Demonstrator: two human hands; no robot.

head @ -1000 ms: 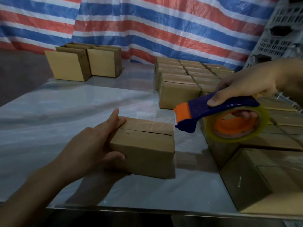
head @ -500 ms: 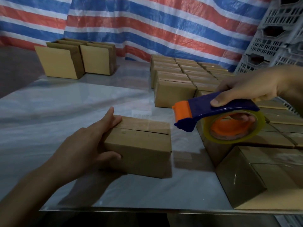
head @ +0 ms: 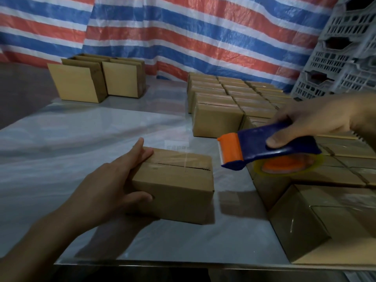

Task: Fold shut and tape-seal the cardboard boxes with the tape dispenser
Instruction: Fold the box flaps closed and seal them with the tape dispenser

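Note:
A small cardboard box (head: 179,184) lies on the shiny table (head: 81,143) with its top flaps folded down and the seam showing. My left hand (head: 114,180) holds its left end, fingers laid along the top and thumb on the front face. My right hand (head: 317,119) grips a blue and orange tape dispenser (head: 270,149) with a clear tape roll, held in the air just right of the box, its orange nose pointing at the box's right edge.
Rows of closed boxes (head: 234,94) fill the table's right side up to the front right corner (head: 325,224). Two open boxes (head: 97,78) stand at the far left. A striped tarp (head: 183,33) hangs behind, grey crates (head: 345,58) at the right.
My right hand has lowered the dispenser and tipped it flatter, closer to the box's right end. My left hand keeps its hold on the box.

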